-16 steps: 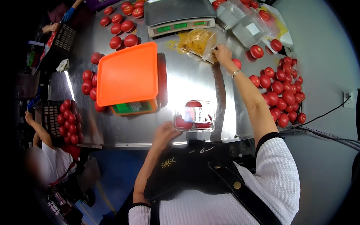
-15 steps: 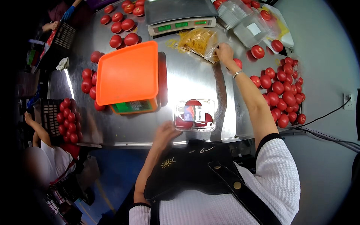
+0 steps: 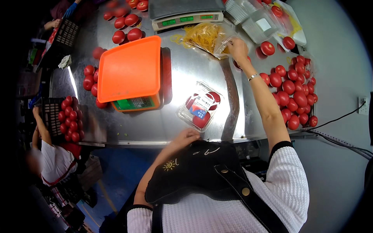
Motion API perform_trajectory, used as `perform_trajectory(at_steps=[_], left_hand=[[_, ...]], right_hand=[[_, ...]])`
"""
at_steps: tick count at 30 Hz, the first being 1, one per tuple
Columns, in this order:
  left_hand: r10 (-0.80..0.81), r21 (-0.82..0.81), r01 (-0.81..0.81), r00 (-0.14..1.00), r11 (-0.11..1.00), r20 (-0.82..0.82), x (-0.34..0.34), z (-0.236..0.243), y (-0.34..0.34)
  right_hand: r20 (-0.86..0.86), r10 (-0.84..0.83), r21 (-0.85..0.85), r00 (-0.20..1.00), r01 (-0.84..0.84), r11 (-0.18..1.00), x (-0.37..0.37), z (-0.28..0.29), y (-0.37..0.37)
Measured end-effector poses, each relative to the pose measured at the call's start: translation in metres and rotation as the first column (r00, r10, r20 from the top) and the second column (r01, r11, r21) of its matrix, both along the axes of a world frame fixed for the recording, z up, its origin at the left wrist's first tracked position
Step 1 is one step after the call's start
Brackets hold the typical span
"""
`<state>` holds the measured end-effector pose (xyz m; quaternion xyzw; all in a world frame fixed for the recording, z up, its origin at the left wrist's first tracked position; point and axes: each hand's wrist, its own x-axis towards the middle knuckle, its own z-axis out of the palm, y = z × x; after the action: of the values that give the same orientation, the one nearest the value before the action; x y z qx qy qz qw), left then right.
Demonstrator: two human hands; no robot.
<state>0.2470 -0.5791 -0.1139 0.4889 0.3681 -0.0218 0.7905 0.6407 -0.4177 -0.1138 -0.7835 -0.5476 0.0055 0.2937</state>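
Observation:
A clear plastic clamshell box (image 3: 182, 112) of red tomatoes, with a printed label on top, lies turned at an angle near the front of the steel table. My left hand (image 3: 185, 139) is just below its near corner at the table edge, fingers loosely extended and holding nothing. Farther back, my right hand (image 3: 237, 48) pinches the open side of a clear plastic bag (image 3: 222, 43). Yellow rubber bands (image 3: 202, 37) fill this bag and spill out at its left. A tomato sits partly hidden beneath my right wrist.
An orange-topped scale (image 3: 130, 72) stands left of the box; a grey scale (image 3: 186, 9) is at the back. Loose tomatoes (image 3: 299, 99) crowd the right side. Empty clear boxes (image 3: 258, 25) lie back right. At left, another person is beside a black crate (image 3: 52, 116).
The clamshell box has turned from square-on to an angle. My left hand has shifted right along the table edge. My right hand remains at the bag, slightly farther right.

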Motion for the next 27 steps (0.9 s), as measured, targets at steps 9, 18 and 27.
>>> perform_trajectory(at_steps=[9,18,27], left_hand=[[0.278,0.38,-0.32,0.947,0.868,0.162,0.01,0.057,0.113],[0.14,0.034,-0.189,0.827,0.981,0.545,0.088,0.073,0.112],[-0.241,0.823,0.567,0.803,0.027,-0.546,0.04,0.065,0.157]], right_hand=[[-0.68,0.148,0.204,0.718,-0.008,0.979,0.006,0.035,-0.042],[-0.988,0.14,0.087,0.068,-0.502,0.86,-0.117,0.095,-0.142],[-0.127,0.39,-0.452,0.912,-0.403,0.796,-0.057,0.075,-0.171]])
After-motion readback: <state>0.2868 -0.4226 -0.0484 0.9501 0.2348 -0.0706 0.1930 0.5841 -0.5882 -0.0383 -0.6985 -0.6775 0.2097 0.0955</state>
